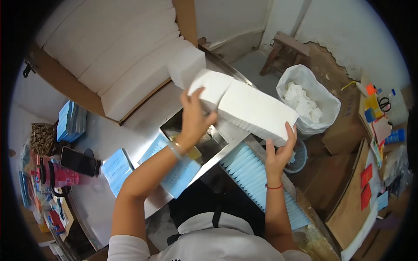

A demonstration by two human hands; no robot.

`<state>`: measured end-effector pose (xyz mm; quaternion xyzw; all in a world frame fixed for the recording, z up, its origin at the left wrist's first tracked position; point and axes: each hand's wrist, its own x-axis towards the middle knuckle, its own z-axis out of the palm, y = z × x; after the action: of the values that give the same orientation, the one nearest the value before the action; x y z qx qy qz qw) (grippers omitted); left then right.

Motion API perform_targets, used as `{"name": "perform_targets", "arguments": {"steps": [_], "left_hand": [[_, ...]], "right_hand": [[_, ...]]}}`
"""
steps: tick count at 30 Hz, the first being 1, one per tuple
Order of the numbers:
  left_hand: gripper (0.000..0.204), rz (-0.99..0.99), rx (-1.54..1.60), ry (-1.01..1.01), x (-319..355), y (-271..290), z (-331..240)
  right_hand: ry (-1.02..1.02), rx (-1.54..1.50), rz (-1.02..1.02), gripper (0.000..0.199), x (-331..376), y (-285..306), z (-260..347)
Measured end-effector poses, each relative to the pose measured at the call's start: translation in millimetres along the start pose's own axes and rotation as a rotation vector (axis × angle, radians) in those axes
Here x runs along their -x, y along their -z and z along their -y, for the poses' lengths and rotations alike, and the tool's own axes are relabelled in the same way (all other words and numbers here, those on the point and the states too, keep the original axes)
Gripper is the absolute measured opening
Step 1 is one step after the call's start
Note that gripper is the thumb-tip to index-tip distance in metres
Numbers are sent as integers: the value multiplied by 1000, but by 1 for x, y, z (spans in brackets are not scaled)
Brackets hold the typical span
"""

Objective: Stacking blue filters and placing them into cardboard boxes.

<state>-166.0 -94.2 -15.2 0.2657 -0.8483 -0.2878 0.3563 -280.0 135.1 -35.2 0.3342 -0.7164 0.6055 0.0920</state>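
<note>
A long stack of folded white tissues [257, 106] lies slanting over the far right edge of the metal table, with a gap splitting off its left part. My left hand [195, 119], a little blurred, grips that left part [213, 85], fingers on its side and thumb low at the front. At the other end my right hand [279, 154] clasps the stack between thumb and fingers. Another white tissue block [187, 65] stands just behind my left hand. Blue printed packets [180, 176] lie under my left forearm, beside a rectangular opening in the table [213, 145].
A large carton [72, 85] full of white tissue rows stands at the back left. A row of blue packets [250, 174] fills a trough below my right hand. A lined bin [309, 98] with crumpled paper, a stool [287, 50], a phone [79, 161] and a pink bottle [65, 175] surround the table.
</note>
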Motion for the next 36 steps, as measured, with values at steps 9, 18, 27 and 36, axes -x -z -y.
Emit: {"name": "perform_targets", "arguments": {"steps": [9,18,27,36], "left_hand": [[67,-309,625,705,-2,5,-30],[62,-407,462,491,-29,0,22],[54,-206,535,550,-61,-5,23],[65,142,-30,-268,22,-31,-85]], "right_hand": [[-16,-8,-128,56,4,-12,-4],[-22,68,-114,48,2,-12,6],[-10,64,-81,41,-1,-13,9],[-15,96,-45,41,-4,-8,12]]}}
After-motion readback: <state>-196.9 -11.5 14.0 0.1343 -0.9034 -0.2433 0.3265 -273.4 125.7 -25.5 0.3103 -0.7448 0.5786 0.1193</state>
